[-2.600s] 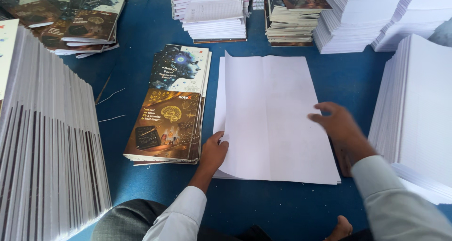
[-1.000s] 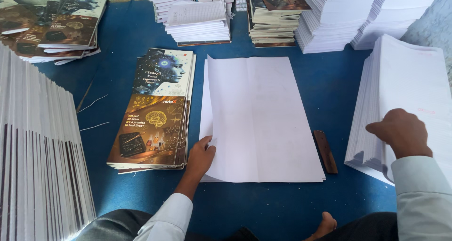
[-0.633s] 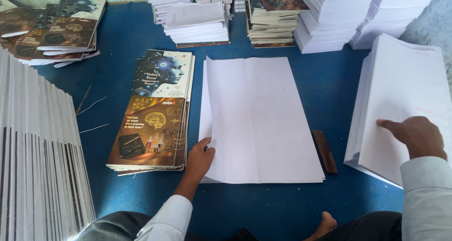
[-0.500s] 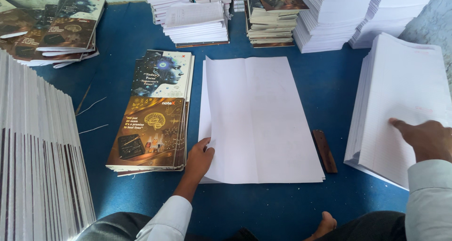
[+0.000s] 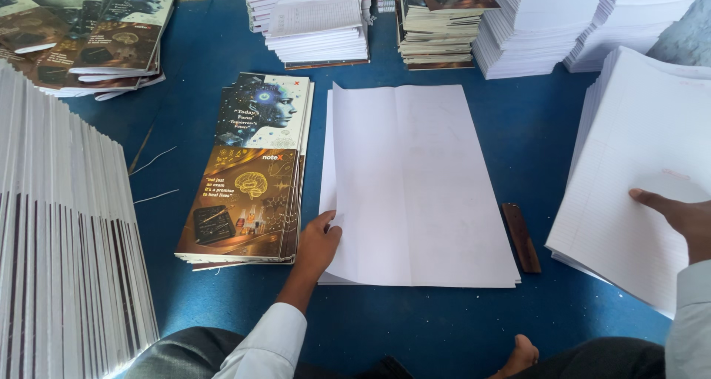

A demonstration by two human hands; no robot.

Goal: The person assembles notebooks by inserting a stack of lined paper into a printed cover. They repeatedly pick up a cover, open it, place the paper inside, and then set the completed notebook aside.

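A stack of large white sheets (image 5: 418, 179) with a centre crease lies on the blue floor in front of me. My left hand (image 5: 317, 245) rests on its near left corner, fingers on the paper edge. My right hand (image 5: 678, 214) lies flat on a bigger pile of white ruled sheets (image 5: 637, 164) at the right, fingertips pressing the top sheet. To the left of the creased stack sits a pile of printed covers (image 5: 252, 171), dark blue above and brown below.
A small brown wooden block (image 5: 521, 238) lies between the two white piles. A tall row of white bundles (image 5: 59, 238) fills the left. More covers (image 5: 89, 38) and paper stacks (image 5: 318, 23) stand at the back. My bare foot (image 5: 518, 353) shows below.
My right hand left the creased stack and moved right onto the ruled pile, then slid toward me along its top sheet. My left hand stayed on the stack's near left corner.
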